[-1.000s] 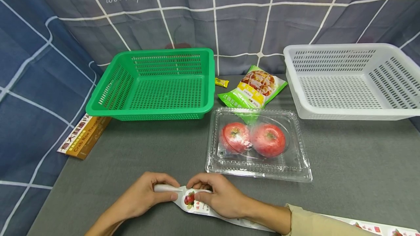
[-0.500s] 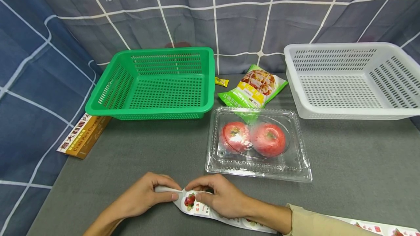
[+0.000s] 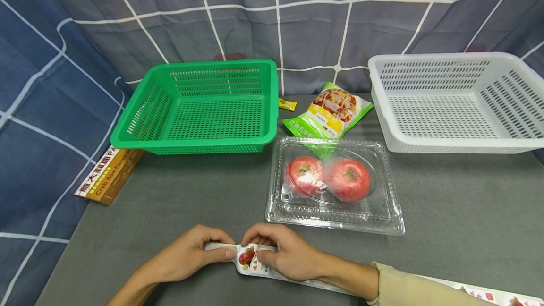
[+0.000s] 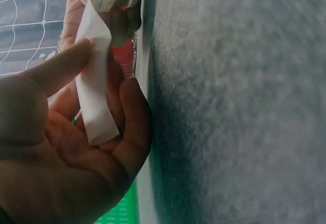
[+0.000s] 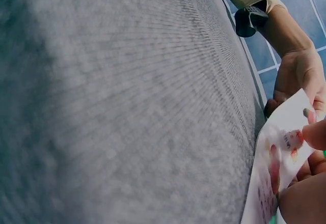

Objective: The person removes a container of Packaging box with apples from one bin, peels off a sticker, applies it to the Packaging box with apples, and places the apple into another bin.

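A long white printed packaging strip (image 3: 246, 258) with red fruit pictures lies along the table's front, running right beneath the right forearm. My left hand (image 3: 193, 253) pinches its white left end between thumb and fingers. In the left wrist view this end of the strip (image 4: 96, 91) is plain white and creased, with the thumb on top and fingers curled behind. Close beside it, my right hand (image 3: 289, 255) pinches the printed part, thumb on the front. The right wrist view shows the printed face of the strip (image 5: 277, 152) bending near the table surface.
Behind the right hand sits a clear plastic box (image 3: 335, 218) over two red apples (image 3: 349, 180). A green snack bag (image 3: 327, 112) and small yellow packet (image 3: 287, 105) lie behind it. A green basket (image 3: 199, 146) stands left, a white basket (image 3: 463, 145) right, a brown pasta box (image 3: 108, 176) far left.
The strip's left end has turned between the hands, and its flared lower corner now sits straighter. Both hands keep their pinch and shift only slightly.
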Demonstrator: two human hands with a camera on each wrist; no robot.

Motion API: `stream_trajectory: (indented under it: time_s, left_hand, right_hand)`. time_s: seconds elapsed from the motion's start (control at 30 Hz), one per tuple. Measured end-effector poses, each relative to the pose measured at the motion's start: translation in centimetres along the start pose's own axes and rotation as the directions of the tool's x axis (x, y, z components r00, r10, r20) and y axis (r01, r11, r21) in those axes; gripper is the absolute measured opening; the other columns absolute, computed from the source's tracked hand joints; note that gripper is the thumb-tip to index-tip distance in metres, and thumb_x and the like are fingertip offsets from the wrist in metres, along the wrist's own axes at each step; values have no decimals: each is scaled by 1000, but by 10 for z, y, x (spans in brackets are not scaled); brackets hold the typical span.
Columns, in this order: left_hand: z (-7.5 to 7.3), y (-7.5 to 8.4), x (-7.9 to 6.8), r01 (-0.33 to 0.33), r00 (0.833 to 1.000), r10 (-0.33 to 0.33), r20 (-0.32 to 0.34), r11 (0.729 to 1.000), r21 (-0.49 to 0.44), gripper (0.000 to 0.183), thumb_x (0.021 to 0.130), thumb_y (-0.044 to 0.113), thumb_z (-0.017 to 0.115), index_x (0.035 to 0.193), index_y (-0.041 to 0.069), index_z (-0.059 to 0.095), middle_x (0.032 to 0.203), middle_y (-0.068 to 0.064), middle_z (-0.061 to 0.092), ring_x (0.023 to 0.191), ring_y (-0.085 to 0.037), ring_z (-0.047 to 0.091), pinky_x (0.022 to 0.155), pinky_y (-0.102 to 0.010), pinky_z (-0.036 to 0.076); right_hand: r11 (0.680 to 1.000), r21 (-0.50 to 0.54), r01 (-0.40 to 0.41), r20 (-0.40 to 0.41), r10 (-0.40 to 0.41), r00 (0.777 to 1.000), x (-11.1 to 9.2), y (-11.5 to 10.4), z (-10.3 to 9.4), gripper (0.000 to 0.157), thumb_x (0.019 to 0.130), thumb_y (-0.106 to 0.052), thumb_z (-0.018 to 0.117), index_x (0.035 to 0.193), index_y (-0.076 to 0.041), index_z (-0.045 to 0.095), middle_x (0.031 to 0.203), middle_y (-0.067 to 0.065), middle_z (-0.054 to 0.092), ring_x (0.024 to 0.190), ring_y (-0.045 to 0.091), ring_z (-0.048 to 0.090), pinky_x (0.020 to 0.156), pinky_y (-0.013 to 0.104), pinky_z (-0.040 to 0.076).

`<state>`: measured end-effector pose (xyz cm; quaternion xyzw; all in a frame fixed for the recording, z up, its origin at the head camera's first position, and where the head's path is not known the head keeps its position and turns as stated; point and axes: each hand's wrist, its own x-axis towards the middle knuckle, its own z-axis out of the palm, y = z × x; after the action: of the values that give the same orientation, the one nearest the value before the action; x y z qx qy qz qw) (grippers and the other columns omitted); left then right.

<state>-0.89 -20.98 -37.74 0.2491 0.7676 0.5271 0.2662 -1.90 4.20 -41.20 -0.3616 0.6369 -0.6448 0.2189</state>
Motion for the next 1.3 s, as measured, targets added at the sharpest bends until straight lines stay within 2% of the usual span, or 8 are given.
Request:
stream_trajectory:
  time_s: [0.17, 0.43, 0.57, 0.67, 0.8, 0.97, 1.2, 1.3]
  left_hand:
    - [0, -2, 1, -56, 997, 59, 46, 997, -50, 14, 98, 7, 59, 103, 7, 73, 90, 2, 70, 81, -5, 60, 69, -26, 51]
    - [0, -1, 3, -40, 997, 44, 55, 996, -74, 16, 99, 7, 57, 103, 7, 73, 91, 2, 70, 81, -6, 61, 69, -26, 52]
    - [1, -1, 3, -27, 999, 30, 45, 997, -70, 17, 99, 8, 57, 104, 7, 74, 93, 2, 71, 83, -7, 62, 70, -26, 52]
    - [1, -1, 3, -8, 999, 11, 39, 997, -76, 18, 99, 9, 57, 105, 6, 74, 94, 1, 72, 83, -7, 62, 70, -27, 52]
    - [1, -1, 2, 15, 999, -12, 31, 997, -79, 18, 100, 10, 58, 105, 6, 75, 94, 0, 72, 83, -7, 62, 70, -26, 52]
    - [2, -2, 2, 13, 1000, -12, 20, 998, -67, 17, 99, 10, 59, 103, 7, 75, 91, 1, 71, 80, -6, 61, 68, -26, 51]
    - [2, -4, 2, 7, 1000, -6, 19, 998, -58, 16, 98, 11, 60, 100, 7, 75, 89, 2, 71, 78, -5, 60, 66, -25, 51]
    - [2, -4, 2, 24, 1000, -25, -3, 999, -36, 15, 97, 12, 62, 100, 7, 76, 89, 3, 71, 78, -5, 61, 66, -25, 51]
  right_hand:
    - [1000, 6, -16, -16, 16, 1000, 0, -1, 2, 34, 82, 15, 51, 107, -3, 65, 92, 3, 65, 81, 3, 57, 71, 22, 51]
    - [991, -118, 60, -29, -64, 998, 0, -5, 0, 15, 93, -10, 68, 108, -8, 69, 94, 0, 66, 85, 1, 57, 73, 23, 51]
    - [985, -152, 83, -40, -90, 995, 1, -3, 0, 17, 91, -9, 71, 107, -7, 69, 93, 2, 67, 84, 0, 58, 73, 23, 52]
    - [987, -150, 56, -68, -67, 995, 1, -2, 1, 15, 90, -8, 72, 105, -8, 70, 90, 0, 67, 81, 0, 57, 70, 23, 52]
    - [994, -109, -20, -99, 9, 995, 0, -2, 2, 10, 89, -9, 73, 98, -10, 70, 83, -5, 65, 75, -1, 56, 66, 21, 50]
    - [993, -95, -70, -113, 59, 992, 1, -2, 4, 4, 90, -8, 71, 91, -9, 68, 79, -7, 62, 71, 0, 54, 64, 19, 47]
    - [980, -179, -82, -93, 66, 993, 0, -7, 5, 9, 92, -9, 68, 86, -14, 64, 82, -13, 57, 73, -1, 49, 65, 18, 45]
    - [969, -231, -82, -70, 68, 995, -3, -13, 4, 12, 94, -10, 66, 85, -17, 62, 90, -12, 59, 78, -1, 50, 69, 18, 45]
